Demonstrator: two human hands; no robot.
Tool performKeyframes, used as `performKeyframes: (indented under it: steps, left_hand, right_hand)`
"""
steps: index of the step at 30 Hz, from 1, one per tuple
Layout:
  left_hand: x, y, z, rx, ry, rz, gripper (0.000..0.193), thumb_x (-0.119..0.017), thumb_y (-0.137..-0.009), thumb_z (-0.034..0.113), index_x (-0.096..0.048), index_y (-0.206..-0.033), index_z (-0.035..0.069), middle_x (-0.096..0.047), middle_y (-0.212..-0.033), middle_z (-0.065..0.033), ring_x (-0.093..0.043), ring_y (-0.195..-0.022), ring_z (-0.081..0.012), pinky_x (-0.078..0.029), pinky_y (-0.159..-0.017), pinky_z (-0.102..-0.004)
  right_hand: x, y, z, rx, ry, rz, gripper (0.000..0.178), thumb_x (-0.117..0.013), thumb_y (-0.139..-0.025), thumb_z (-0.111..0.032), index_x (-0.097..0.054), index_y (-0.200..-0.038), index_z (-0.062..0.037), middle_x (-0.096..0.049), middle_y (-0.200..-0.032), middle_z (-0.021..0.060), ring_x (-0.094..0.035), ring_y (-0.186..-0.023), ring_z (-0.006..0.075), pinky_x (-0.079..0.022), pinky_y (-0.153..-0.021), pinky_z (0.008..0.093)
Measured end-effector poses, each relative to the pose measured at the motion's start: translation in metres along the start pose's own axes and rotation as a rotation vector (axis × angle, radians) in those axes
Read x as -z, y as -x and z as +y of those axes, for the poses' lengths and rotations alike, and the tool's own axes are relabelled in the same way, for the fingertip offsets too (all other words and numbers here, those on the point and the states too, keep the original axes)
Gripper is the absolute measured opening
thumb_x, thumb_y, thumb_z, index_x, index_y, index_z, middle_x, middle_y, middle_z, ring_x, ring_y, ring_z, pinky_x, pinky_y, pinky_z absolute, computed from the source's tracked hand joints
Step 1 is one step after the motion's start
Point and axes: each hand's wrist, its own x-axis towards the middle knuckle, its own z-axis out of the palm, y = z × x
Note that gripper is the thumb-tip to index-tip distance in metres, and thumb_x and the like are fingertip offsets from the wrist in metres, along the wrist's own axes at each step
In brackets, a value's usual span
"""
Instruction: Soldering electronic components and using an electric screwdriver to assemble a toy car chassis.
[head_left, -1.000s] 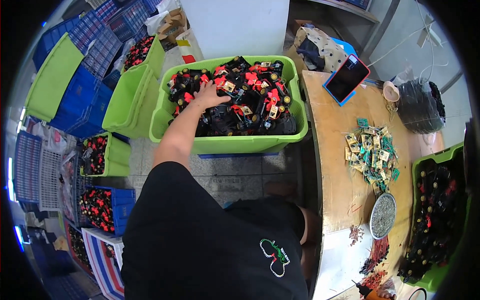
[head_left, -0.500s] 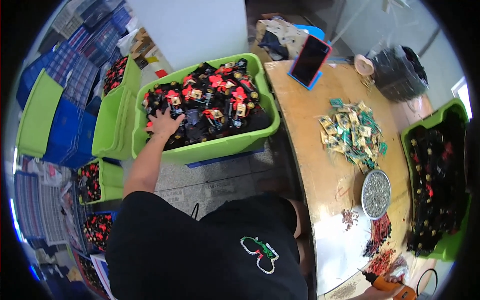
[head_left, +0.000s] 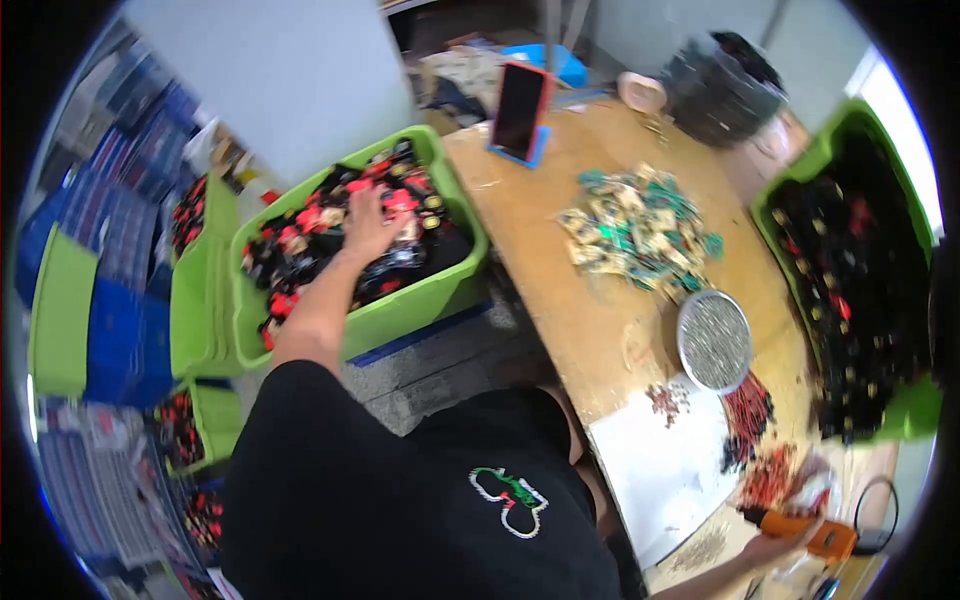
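My left hand [head_left: 370, 230] reaches into a large green bin [head_left: 425, 295] and lies over its heap of black and red toy-like assemblies [head_left: 315, 225]. Blur and the crowded parts keep me from seeing whether its fingers have closed on one. At the lower right, my right hand [head_left: 772, 548] is wrapped round an orange electric screwdriver [head_left: 822, 537], whose dark tip points left over the wooden table [head_left: 535, 250]. Near that tip lie bunches of red and black wires [head_left: 748, 415] and a pile of small orange-red parts [head_left: 768, 475].
A metal bowl of small screws [head_left: 714, 342] stands beside a heap of green and cream circuit boards [head_left: 640, 225]. A phone on a blue stand [head_left: 520, 115] occupies the far table edge. Another green bin [head_left: 780, 215] holds black assemblies at right. Crates [head_left: 125, 330] are stacked at left.
My left hand has moved right across the heap, from spread fingers near the bin's left side to its middle. The view has turned right. The screwdriver stays in my right hand.
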Motion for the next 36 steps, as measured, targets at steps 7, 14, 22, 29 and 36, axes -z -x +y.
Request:
performKeyframes:
  steps: [7, 14, 22, 29, 36]
  left_hand:
    - [-0.002, 0.008, -0.047, -0.326, 0.168, 0.029, 0.078, -0.066, -0.088, 0.042, -0.033, -0.145, 0.001, -0.037, -0.146, -0.0244, -0.030, -0.137, -0.0405, -0.023, -0.114, -0.0483]
    - [0.088, -0.018, 0.108, -0.319, 0.159, 0.438, 0.060, -0.065, -0.090, 0.034, -0.046, -0.135, 0.000, -0.048, -0.137, -0.0242, -0.046, -0.127, -0.0420, -0.034, -0.107, -0.0506]
    - [0.155, 0.025, 0.455, -1.484, 0.327, 0.317, 0.066, -0.082, -0.068, 0.021, -0.055, -0.128, 0.016, -0.048, -0.137, -0.0122, -0.042, -0.132, -0.0339, -0.033, -0.105, -0.0562]
    - [0.093, -0.010, 0.654, -1.360, 0.041, 0.256, 0.113, -0.088, -0.058, 0.040, -0.026, -0.152, 0.026, -0.024, -0.157, -0.0106, -0.018, -0.146, -0.0336, -0.025, -0.103, -0.0734]
    - [0.078, -0.045, 0.722, -1.273, -0.216, 0.199, 0.116, -0.087, -0.057, 0.050, -0.024, -0.153, 0.032, -0.038, -0.150, -0.0028, -0.017, -0.147, -0.0298, -0.029, -0.098, -0.0766]
  right_hand:
    - [-0.031, 0.001, 0.003, 0.031, -0.021, 0.069, 0.027, -0.061, -0.095, -0.018, -0.058, -0.119, -0.0043, -0.058, -0.101, 0.0027, -0.057, -0.082, 0.0113, -0.047, -0.079, 0.0270]
    - [-0.007, -0.009, -0.010, 0.139, -0.091, -0.193, 0.047, -0.065, -0.093, -0.021, -0.048, -0.131, -0.0010, -0.055, -0.108, 0.0058, -0.057, -0.090, 0.0150, -0.048, -0.085, 0.0309]
    - [0.019, -0.055, 0.014, -0.085, -0.487, -0.455, 0.064, -0.064, -0.093, -0.037, -0.040, -0.141, -0.0017, -0.056, -0.125, 0.0116, -0.060, -0.092, 0.0165, -0.051, -0.083, 0.0309]
    - [-0.032, -0.121, 0.037, 0.045, 0.692, -0.495, 0.074, -0.077, -0.082, -0.022, -0.041, -0.145, -0.0089, -0.050, -0.139, 0.0143, -0.053, -0.123, 0.0282, -0.045, -0.102, 0.0392]
    - [-0.086, -0.182, 0.082, 0.653, 1.322, -0.642, 0.101, -0.085, -0.063, -0.022, -0.033, -0.149, -0.0167, -0.037, -0.149, 0.0142, -0.040, -0.133, 0.0344, -0.035, -0.106, 0.0469]
